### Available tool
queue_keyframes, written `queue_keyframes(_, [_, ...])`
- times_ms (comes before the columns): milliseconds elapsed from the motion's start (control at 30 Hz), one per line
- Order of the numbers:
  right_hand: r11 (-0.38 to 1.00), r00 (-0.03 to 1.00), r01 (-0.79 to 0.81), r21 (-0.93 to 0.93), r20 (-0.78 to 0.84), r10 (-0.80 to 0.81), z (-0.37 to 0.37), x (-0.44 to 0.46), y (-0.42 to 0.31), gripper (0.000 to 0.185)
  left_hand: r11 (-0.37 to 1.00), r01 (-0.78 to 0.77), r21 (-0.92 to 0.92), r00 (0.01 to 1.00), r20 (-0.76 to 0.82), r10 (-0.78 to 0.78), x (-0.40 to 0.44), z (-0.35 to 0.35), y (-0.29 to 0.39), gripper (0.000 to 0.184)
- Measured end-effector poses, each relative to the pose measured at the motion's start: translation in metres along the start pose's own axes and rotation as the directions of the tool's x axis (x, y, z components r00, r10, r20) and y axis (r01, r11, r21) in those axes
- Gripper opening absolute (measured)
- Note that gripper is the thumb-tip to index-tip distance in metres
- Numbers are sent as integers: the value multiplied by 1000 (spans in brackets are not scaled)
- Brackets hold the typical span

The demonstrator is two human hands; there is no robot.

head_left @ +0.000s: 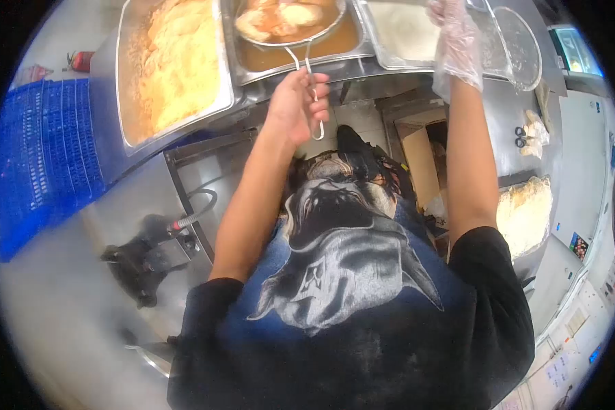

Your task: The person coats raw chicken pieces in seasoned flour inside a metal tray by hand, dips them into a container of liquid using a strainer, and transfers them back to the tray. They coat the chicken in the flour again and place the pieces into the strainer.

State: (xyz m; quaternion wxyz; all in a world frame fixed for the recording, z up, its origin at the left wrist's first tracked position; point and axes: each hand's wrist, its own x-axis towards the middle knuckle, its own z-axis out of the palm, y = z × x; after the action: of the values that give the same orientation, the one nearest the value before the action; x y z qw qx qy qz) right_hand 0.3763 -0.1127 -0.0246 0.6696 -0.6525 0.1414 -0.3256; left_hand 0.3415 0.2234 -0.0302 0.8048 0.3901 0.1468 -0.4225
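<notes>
My bare left hand (299,106) is closed round the wire handle of a strainer (291,42). Pale pieces (280,19) lie in the strainer, over a metal tray of brown liquid (331,54). My right hand (456,44), in a clear plastic glove, is at the right edge of a tray of white powder (406,31); its fingers are blurred at the top edge, so whether they hold anything is unclear. Beside it on the right is a second wire strainer (519,51).
A deep tray of yellow crumbly coating (181,65) stands on the left. Farther left is a blue plastic crate (44,150). Black scissors (521,137) and a floury slab (525,215) lie at the right. An open cardboard box (418,160) is below the counter.
</notes>
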Motion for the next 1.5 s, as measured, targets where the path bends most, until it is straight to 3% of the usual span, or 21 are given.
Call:
queue_keyframes(33, [987, 978, 147, 66, 139, -156, -8, 11, 24, 42, 1000, 12, -12, 1000, -28, -12, 4, -11, 4, 36])
queue_keyframes(100, [987, 993, 91, 135, 58, -100, 10, -11, 4, 34, 999, 30, -14, 997, -64, -31, 0, -10, 11, 32])
queue_keyframes(167, [976, 979, 131, 176, 132, -155, 13, 1, 21, 33, 991, -61, 122, 949, -299, 95, -9, 1, 14, 29])
queue_keyframes(200, [974, 979, 136, 182, 128, -160, 13, 5, 24, 33, 985, -88, 149, 942, -309, 130, -9, -1, 12, 27])
queue_keyframes(267, [968, 985, -84, 235, 169, 44, 19, 9, 25, 28, 969, -133, 207, 926, -323, 196, -13, 3, 11, 27])
queue_keyframes(300, [968, 986, -85, 237, 160, 48, 33, 2, 24, 28, 954, -168, 250, 906, -341, 249, -17, 3, 11, 28])
queue_keyframes(367, [863, 978, 208, 460, -71, -197, 55, -8, 28, 29, 947, -186, 261, 905, -329, 268, -18, 4, 8, 28])
queue_keyframes(400, [865, 978, 204, 458, -67, -195, 52, -9, 27, 29, 940, -212, 268, 902, -317, 294, -19, 4, 6, 28])
queue_keyframes(433, [942, 948, 317, 105, 5, -320, 53, -9, 24, 31, 941, -215, 262, 903, -314, 294, -21, 1, 7, 28])
queue_keyframes(467, [873, 907, 421, -247, 113, -405, 50, -7, 21, 34, 930, -228, 289, 892, -322, 318, -23, 2, 5, 28])
queue_keyframes(500, [872, 906, 422, -246, 114, -407, 49, -10, 12, 34, 918, -238, 317, 881, -328, 342, -24, 4, 3, 28])
queue_keyframes(567, [637, 851, 505, -582, 210, -482, 45, -18, -5, 35, 903, -252, 348, 866, -336, 371, -29, 10, -2, 29])
queue_keyframes(800, [738, 915, 402, -542, 204, -349, 51, -25, -24, 36, 837, -276, 473, 801, -368, 472, -41, 5, -4, 30])
queue_keyframes(867, [736, 824, 566, -372, 212, -526, 53, -14, -6, 37, 820, -266, 507, 777, -390, 494, -45, 5, -1, 31])
queue_keyframes(1000, [575, 814, 555, -601, 250, -524, 51, -16, -6, 37, 715, -258, 650, 689, -395, 607, -49, 0, 2, 33])
queue_keyframes(1067, [850, 936, 350, -393, 178, -303, 55, -24, -16, 40, 676, -268, 687, 666, -375, 645, -48, -12, 8, 33])
queue_keyframes(1167, [919, 937, 345, -191, 131, -325, 69, -24, -9, 43, 594, -272, 757, 628, -328, 706, -47, -31, 22, 33])
queue_keyframes(1267, [876, 947, 309, -371, 208, -246, 58, -29, -28, 43, 549, -347, 761, 580, -286, 763, -45, -41, 30, 34])
queue_keyframes(1400, [889, 972, 192, -416, 206, -114, 63, -39, -43, 41, 406, -222, 887, 490, -258, 832, -47, -56, 47, 37])
queue_keyframes(1467, [989, 985, 130, -70, 120, -121, 70, -37, -33, 40, 375, -175, 910, 466, -259, 846, -48, -58, 55, 41])
queue_keyframes(1500, [989, 986, 127, -70, 119, -119, 68, -39, -36, 40, 364, -189, 912, 456, -247, 855, -48, -61, 58, 42])
